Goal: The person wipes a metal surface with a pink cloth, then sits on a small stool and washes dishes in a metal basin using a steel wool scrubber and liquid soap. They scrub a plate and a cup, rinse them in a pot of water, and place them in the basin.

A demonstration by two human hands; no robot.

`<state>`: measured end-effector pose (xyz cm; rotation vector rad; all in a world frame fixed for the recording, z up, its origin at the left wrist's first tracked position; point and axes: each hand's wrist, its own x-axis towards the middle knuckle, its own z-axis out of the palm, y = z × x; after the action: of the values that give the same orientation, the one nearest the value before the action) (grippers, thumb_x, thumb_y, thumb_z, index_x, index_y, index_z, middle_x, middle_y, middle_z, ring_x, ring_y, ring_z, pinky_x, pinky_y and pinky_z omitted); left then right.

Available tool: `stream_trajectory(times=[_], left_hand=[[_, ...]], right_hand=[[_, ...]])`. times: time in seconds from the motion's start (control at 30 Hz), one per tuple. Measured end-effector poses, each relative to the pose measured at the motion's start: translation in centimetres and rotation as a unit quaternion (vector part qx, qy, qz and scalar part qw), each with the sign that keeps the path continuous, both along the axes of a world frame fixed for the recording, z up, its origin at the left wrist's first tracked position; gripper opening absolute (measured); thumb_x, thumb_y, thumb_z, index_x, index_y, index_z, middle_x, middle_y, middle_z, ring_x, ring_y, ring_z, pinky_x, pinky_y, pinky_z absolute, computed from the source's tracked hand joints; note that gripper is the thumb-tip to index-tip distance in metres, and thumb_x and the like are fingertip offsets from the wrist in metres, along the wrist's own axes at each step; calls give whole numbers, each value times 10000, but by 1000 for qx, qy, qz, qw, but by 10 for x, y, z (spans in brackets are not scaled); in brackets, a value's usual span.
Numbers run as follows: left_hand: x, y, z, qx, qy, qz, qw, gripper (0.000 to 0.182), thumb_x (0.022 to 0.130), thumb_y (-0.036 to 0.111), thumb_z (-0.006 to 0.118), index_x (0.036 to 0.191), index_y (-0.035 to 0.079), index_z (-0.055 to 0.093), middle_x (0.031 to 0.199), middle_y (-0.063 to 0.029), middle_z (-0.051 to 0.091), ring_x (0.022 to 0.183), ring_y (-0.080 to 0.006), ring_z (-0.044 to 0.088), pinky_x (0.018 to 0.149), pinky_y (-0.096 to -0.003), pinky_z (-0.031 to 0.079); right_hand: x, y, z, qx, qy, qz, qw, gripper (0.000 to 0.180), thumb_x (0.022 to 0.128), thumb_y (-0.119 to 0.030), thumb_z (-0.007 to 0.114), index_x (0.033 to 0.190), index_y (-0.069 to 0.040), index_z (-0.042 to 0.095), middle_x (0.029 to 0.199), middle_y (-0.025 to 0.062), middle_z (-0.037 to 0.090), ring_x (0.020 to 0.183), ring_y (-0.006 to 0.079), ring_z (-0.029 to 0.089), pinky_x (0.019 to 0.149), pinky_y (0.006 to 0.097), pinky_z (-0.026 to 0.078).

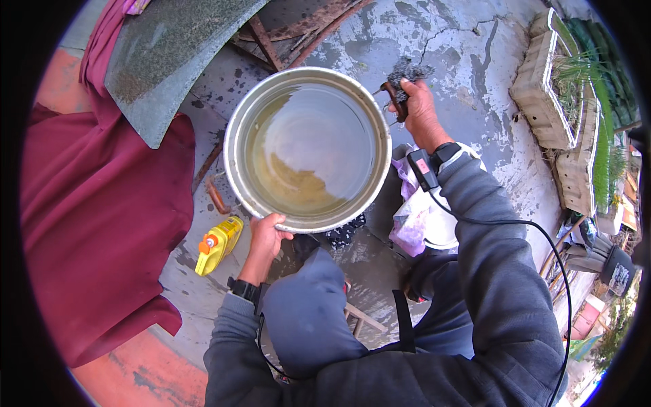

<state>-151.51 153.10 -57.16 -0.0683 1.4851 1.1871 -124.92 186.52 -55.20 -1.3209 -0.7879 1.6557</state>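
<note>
A large round metal pot (230, 170) is held out before me, with slightly yellowish liquid (310, 147) in it. My left hand (264, 238) grips its near-left rim, the thumb over the edge. At the far right, my right hand (422, 109) is closed around the pot's brown side handle (396, 104). The same hand pinches a grey steel-wool scourer (408, 75) between thumb and handle. A second brown handle (217, 196) hangs at the pot's left side. A yellow plastic bottle (219, 246) with an orange cap stands just left of my left hand.
Dark red cloth (107, 219) and a grey sheet (173, 56) take up the left. Below my right forearm are a white bucket (441, 229) and a purple-and-white cloth (411, 224). Foam planters (546, 91) line the right. A black cable (552, 244) runs along my right arm.
</note>
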Motion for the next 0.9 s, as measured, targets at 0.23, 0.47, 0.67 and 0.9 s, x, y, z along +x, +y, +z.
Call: stream_trajectory(times=[0.23,0.47,0.67,0.9], left_hand=[[13,68,-10,31,-15,-41,999,251,758,26,612,965,-112,577,759,-159,641,509,-259,642,368,-305,534],[42,149,-21,14,-9,-81,997,254,758,24,591,962,-125,573,755,-170,640,517,-258,642,359,-292,503],[60,202,-24,18,23,-93,995,179,760,5,574,891,-116,578,744,-147,618,520,-253,630,345,-301,491],[73,242,-28,-18,37,-94,995,204,742,0,550,912,-110,576,724,-157,615,506,-255,628,337,-297,464]], right_hand=[[39,42,-1,47,-29,-28,998,259,941,-210,549,1134,-40,514,922,119,664,520,207,596,459,309,513],[90,95,-14,83,-53,-67,993,245,953,-237,544,1143,-84,522,899,93,665,518,199,600,435,288,481],[109,135,-24,117,-89,-100,984,276,948,-263,557,1124,-52,533,874,88,667,501,178,586,418,285,452],[119,167,-27,88,-147,-117,978,241,973,-264,546,1137,-90,515,883,68,661,486,168,560,421,280,416]])
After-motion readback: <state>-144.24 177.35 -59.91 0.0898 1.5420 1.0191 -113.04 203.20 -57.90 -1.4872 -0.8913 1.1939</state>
